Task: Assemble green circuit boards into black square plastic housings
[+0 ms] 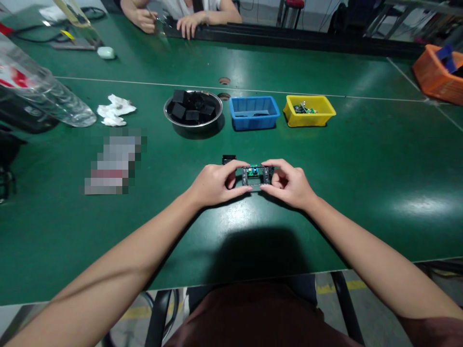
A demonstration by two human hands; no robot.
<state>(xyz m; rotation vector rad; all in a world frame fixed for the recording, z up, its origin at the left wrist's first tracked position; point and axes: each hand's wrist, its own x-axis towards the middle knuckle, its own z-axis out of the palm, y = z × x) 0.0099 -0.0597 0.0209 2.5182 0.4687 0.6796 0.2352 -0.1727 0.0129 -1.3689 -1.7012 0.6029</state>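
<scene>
Between my two hands is a small black rectangular frame (245,176), open in the middle. My left hand (217,184) pinches its left side with thumb and forefinger. On the right side, my right hand (293,185) grips it the same way. Through the frame's upper part shows a small green circuit board (253,171) with a blue component; whether it is fixed to the frame I cannot tell. Just behind my left fingers, a small black part (229,158) lies on the green table (173,231).
Beyond my hands stand a metal bowl (197,127) of black blocks, a blue bin (255,124) and a yellow bin (311,119) with small parts. A plastic bottle (68,103) and crumpled tissue (115,110) are left. An orange basket (436,79) stands far right. Another person's hands (190,23) are opposite.
</scene>
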